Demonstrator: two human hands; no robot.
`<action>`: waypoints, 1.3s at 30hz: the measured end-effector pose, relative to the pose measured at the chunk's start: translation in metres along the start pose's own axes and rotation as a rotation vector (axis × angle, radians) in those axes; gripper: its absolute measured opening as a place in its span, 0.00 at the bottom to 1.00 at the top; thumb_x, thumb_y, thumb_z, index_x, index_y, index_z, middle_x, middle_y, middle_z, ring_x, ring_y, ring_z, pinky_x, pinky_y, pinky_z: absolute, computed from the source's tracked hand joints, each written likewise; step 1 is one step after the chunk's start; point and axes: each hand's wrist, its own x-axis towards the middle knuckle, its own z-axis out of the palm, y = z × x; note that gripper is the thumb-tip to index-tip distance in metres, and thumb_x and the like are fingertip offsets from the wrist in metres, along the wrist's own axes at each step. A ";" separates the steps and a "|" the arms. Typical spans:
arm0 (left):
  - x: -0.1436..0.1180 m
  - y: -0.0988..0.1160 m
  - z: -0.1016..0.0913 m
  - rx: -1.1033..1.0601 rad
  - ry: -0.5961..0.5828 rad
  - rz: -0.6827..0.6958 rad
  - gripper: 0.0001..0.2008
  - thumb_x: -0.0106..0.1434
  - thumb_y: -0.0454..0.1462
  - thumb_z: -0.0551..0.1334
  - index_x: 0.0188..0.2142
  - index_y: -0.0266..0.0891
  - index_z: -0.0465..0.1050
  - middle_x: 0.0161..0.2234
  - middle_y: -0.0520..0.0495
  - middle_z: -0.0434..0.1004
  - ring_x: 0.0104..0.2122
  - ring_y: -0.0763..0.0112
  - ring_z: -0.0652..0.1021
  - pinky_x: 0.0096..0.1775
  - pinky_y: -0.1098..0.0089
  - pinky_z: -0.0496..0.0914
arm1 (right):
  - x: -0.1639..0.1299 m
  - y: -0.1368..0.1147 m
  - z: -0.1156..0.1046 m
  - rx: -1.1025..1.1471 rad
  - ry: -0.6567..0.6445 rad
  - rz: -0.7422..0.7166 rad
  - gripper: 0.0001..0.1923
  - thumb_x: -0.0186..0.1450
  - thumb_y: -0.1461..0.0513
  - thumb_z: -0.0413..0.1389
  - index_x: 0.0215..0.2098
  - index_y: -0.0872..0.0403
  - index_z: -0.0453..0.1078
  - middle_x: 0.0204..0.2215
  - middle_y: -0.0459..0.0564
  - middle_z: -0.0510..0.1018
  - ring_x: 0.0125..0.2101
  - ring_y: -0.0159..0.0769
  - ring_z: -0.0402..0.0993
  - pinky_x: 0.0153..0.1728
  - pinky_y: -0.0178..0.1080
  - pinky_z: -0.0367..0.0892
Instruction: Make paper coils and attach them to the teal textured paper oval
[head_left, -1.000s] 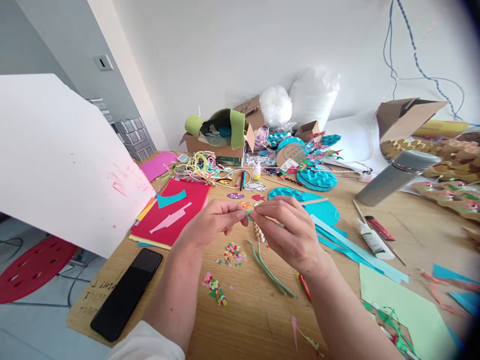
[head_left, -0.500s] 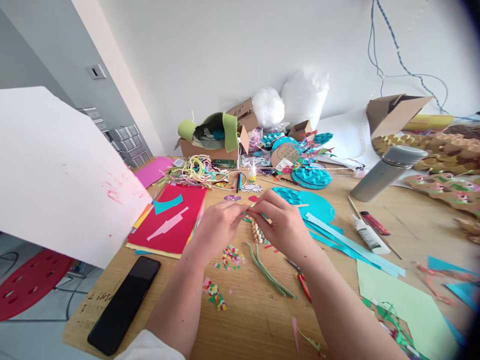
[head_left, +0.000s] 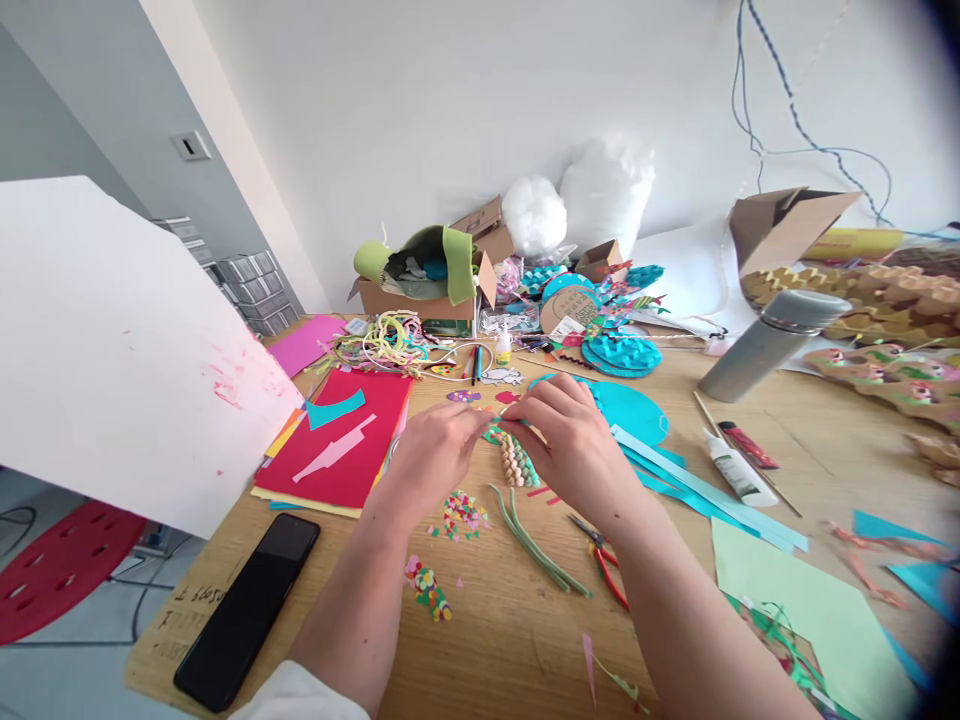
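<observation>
My left hand (head_left: 444, 440) and my right hand (head_left: 570, 430) meet over the middle of the table, fingertips pinched close together. What lies between them is too small to make out. Just under the fingers are beige and mint twisted strips (head_left: 519, 462). Closer to me lie green pipe cleaners (head_left: 534, 545), with a red-handled cutting tool (head_left: 606, 568) by my right forearm. Between the forearms sit a pile of coloured confetti (head_left: 463, 515) and a second small cluster of confetti (head_left: 429, 588). Beyond the hands are a purple fish cutout (head_left: 463, 396) and a red cutout (head_left: 508, 397).
Red paper sheets (head_left: 341, 440) and a black phone (head_left: 247, 610) lie left. Blue paper strips (head_left: 697, 490), a white glue tube (head_left: 739, 470) and a grey bottle (head_left: 772, 345) are right. A cardboard box (head_left: 420, 305) and tangled cords (head_left: 390, 340) stand behind.
My right hand has tilted and shifted slightly, its fingers lower, uncovering more of the mint strip and the cutting tool. The left hand stays almost in place.
</observation>
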 end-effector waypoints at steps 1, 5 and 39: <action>0.000 0.001 0.000 -0.013 0.004 -0.012 0.13 0.69 0.35 0.53 0.43 0.39 0.77 0.35 0.44 0.79 0.35 0.67 0.78 0.36 0.71 0.67 | 0.000 -0.001 0.001 -0.019 -0.007 0.001 0.06 0.68 0.64 0.55 0.32 0.55 0.71 0.29 0.50 0.73 0.36 0.42 0.64 0.38 0.43 0.59; 0.000 0.003 0.002 -0.101 0.035 -0.100 0.12 0.68 0.36 0.54 0.39 0.37 0.78 0.31 0.45 0.79 0.30 0.69 0.76 0.33 0.71 0.64 | 0.001 -0.005 0.004 -0.089 -0.009 -0.023 0.06 0.68 0.66 0.53 0.32 0.57 0.69 0.30 0.52 0.73 0.36 0.42 0.63 0.38 0.43 0.58; 0.003 -0.001 0.006 -0.061 0.016 -0.114 0.09 0.66 0.34 0.58 0.39 0.40 0.79 0.35 0.45 0.82 0.35 0.66 0.79 0.37 0.69 0.68 | 0.000 0.004 0.020 0.170 -0.063 0.006 0.06 0.70 0.67 0.48 0.37 0.55 0.66 0.37 0.55 0.70 0.37 0.40 0.70 0.35 0.40 0.67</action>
